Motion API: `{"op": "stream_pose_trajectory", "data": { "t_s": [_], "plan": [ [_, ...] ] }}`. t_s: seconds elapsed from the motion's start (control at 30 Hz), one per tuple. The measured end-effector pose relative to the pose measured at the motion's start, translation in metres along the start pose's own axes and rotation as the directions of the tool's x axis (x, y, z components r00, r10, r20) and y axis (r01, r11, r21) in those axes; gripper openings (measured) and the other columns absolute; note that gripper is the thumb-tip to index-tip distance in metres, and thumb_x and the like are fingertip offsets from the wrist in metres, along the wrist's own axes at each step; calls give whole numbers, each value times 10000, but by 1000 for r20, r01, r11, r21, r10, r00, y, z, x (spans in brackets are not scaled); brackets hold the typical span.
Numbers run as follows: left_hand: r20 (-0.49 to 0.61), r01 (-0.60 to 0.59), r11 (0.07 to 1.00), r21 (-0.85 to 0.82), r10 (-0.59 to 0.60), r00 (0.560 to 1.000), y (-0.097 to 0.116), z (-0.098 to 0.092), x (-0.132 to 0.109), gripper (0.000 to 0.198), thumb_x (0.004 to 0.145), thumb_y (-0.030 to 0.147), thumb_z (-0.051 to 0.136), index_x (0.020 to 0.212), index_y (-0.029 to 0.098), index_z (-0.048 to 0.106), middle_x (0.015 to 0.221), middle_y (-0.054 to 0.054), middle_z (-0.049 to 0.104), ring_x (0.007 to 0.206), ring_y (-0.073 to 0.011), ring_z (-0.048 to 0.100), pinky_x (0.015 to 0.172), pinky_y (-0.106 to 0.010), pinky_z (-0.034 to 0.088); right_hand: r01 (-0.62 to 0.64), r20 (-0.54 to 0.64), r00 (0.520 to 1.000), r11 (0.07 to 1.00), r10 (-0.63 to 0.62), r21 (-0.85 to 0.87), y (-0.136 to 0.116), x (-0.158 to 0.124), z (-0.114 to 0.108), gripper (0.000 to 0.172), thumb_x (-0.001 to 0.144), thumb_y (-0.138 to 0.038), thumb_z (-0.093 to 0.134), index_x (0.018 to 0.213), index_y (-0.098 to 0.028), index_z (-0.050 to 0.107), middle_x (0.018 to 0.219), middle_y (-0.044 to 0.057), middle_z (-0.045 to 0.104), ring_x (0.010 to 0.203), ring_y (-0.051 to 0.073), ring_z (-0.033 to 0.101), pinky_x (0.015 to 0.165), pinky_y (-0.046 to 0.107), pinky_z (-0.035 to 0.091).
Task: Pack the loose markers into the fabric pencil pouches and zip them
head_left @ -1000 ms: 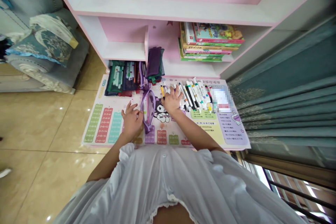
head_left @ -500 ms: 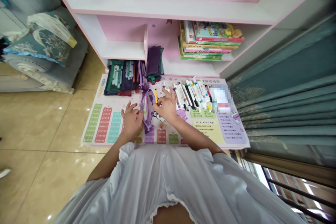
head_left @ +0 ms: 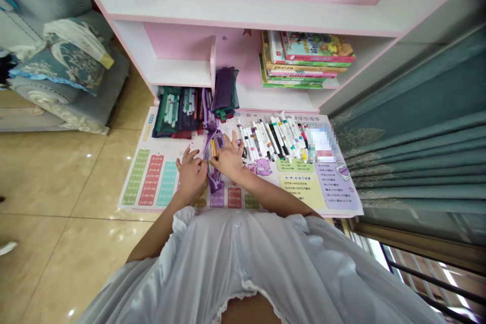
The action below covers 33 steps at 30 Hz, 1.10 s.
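A purple zip pouch (head_left: 216, 182) lies on the desk mat with its mouth spread apart, and some pens show inside. My left hand (head_left: 191, 169) pinches the pouch's left edge between thumb and index finger, the other fingers raised. In my right hand (head_left: 229, 158) is a yellow marker (head_left: 213, 148), pinched at its near end and held over the pouch's opening. I cannot tell how deep the marker sits in it. To the right of that hand, a row of white markers (head_left: 261, 139) with coloured ends lies side by side.
Filled mesh pouches (head_left: 167, 116) lie at the back left, beside a stack of folded dark pouches (head_left: 225, 88). Books (head_left: 307, 63) are piled on the pink-and-white shelf (head_left: 182, 72). A pale, blurred-out item (head_left: 322, 144) lies at the right. A teal curtain (head_left: 410, 152) hangs beside the desk.
My right hand has moved left with the yellow marker, from beside the pouch to over its opening. My left hand keeps its hold on the edge.
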<state>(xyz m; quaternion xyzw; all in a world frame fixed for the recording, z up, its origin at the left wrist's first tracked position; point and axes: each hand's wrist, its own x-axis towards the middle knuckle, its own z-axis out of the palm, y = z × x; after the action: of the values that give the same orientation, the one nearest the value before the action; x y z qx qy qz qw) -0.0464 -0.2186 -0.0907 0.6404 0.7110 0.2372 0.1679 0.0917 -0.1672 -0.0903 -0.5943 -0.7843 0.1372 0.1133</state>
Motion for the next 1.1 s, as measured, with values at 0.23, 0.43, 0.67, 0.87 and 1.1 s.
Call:
{"op": "stream_pose_trajectory", "data": {
  "t_s": [0.23,0.43,0.67,0.87,1.1],
  "plan": [
    [-1,-17,1000,-5,17,1000,-2,2,0,268,870,295,449,690,202,625,1317,-94,611,1416,-312,352,1105,-675,228,25,-21,999,1000,-25,6,2,-1,-1,285,821,-446,645,817,-180,747,1519,117,398,1470,396,110,1103,668,185],
    [3,1,1000,0,-1,1000,-2,1,0,263,871,295,454,695,208,629,1316,-99,610,1413,-311,358,1115,-662,230,-147,-269,952,989,148,22,45,1,-2,335,906,-426,515,844,-183,736,1476,110,444,1464,387,152,1112,658,194],
    [9,6,1000,-9,-6,1000,-2,1,1,266,868,279,452,681,208,628,1317,-99,611,1418,-300,350,1114,-661,227,-221,-300,937,969,180,-110,84,3,7,223,828,-358,627,822,-162,732,1481,142,422,1447,445,147,1077,718,173],
    [16,5,1000,-8,-5,1000,-1,-1,1,260,864,278,454,678,206,621,1323,-99,608,1419,-300,349,1109,-665,234,-236,-246,950,959,192,-160,87,4,9,290,836,-402,636,877,-138,748,1493,167,400,1449,465,104,1061,739,161],
    [18,6,1000,-9,-5,1000,1,-1,1,278,865,279,445,659,203,616,1315,-99,613,1414,-313,354,1108,-666,236,-207,-207,962,970,179,-125,79,2,1,261,828,-344,602,841,-139,762,1477,163,430,1446,436,162,1086,718,155]
  ]
}}
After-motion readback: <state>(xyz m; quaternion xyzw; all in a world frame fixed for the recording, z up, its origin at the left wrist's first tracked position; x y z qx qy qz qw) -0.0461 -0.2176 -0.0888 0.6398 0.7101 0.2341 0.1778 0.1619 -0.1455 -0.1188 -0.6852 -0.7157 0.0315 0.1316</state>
